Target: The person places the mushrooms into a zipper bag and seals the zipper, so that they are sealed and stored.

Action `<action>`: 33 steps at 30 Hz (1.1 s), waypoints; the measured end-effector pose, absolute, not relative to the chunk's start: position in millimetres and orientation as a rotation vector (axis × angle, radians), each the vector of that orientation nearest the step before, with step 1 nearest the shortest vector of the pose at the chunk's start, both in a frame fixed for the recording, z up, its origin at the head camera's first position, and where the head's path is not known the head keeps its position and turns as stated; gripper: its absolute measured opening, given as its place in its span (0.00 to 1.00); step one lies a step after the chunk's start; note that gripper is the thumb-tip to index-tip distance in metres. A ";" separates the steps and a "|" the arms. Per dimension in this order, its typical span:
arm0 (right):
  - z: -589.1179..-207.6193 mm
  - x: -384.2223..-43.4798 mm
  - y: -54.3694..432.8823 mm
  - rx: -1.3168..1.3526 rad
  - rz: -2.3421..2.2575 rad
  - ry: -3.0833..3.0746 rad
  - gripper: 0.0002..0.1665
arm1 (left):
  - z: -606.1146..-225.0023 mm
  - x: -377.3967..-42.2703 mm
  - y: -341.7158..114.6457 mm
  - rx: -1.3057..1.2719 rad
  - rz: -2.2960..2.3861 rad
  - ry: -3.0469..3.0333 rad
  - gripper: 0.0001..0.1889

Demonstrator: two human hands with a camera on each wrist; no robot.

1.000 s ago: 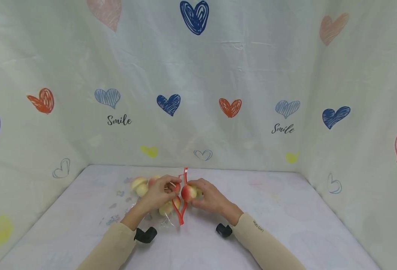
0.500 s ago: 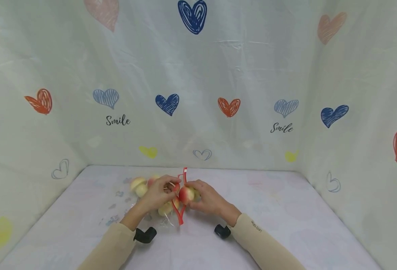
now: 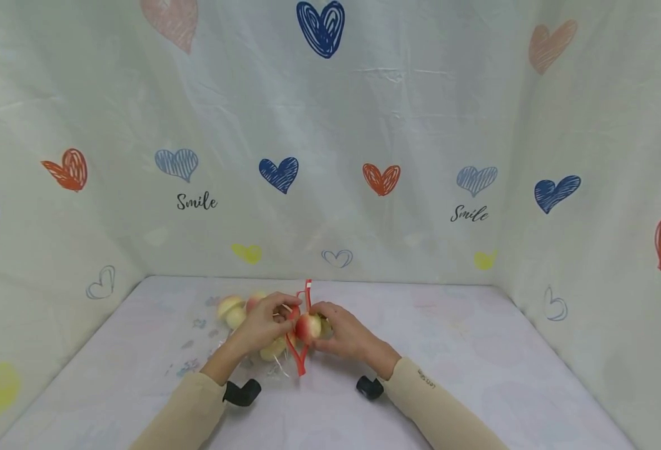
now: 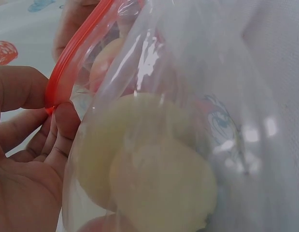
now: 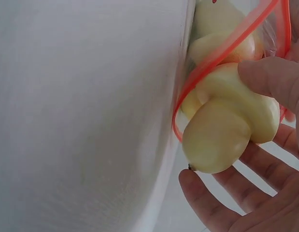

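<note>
A clear zip-top bag (image 4: pixel 255 193) lies on its side with its red-edged mouth facing right. My left hand (image 3: pixel 263 322) pinches the red zip strip (image 4: pixel 74 53) between thumb and forefinger, and the mouth gapes. Several toy mushrooms with reddish caps and pale stems are inside; one pale mushroom (image 4: pixel 161 181) shows through the plastic in the left wrist view. My right hand (image 3: pixel 347 331) holds another toy mushroom (image 5: pixel 217 133) by its cap and stem, right at the opening. In the head view its red cap faces the bag, overlapping the strip.
A pale printed table (image 3: pixel 448 369) lies under both hands. Behind and at both sides hangs a white curtain (image 3: pixel 330 125) printed with hearts. Black curved pieces, one at the left wrist (image 3: pixel 243 394) and one at the right wrist (image 3: pixel 370 387), sit close to the sleeves.
My right hand has moved slightly left and down, bringing the toy mushroom up against the bag's red-edged opening. My left hand keeps its pinch on the strip in nearly the same spot.
</note>
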State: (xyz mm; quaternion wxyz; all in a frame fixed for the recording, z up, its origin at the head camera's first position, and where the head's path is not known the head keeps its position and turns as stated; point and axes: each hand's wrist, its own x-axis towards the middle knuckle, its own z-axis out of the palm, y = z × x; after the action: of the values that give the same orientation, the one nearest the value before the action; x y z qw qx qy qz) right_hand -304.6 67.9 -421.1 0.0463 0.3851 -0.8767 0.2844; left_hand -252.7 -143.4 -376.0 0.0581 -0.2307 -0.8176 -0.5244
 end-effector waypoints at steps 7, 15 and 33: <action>-422.0 -303.5 67.1 1.180 0.837 -2.695 0.28 | -374.8 -251.3 -142.2 -0.700 -1.613 -2.478 0.18; -422.1 -303.0 65.6 1.213 0.832 -2.681 0.27 | -382.9 -258.1 -143.9 -0.692 -1.611 -2.473 0.18; -426.3 -305.1 66.7 1.312 0.855 -2.595 0.27 | -404.0 -275.9 -149.1 -0.724 -1.600 -2.428 0.20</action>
State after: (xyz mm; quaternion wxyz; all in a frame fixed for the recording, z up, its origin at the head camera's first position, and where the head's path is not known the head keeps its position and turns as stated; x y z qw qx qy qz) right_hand -305.1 66.7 -426.3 0.0555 0.4322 -0.8549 0.2816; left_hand -275.9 -149.1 -404.0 0.0726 -0.2411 -0.8082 -0.5324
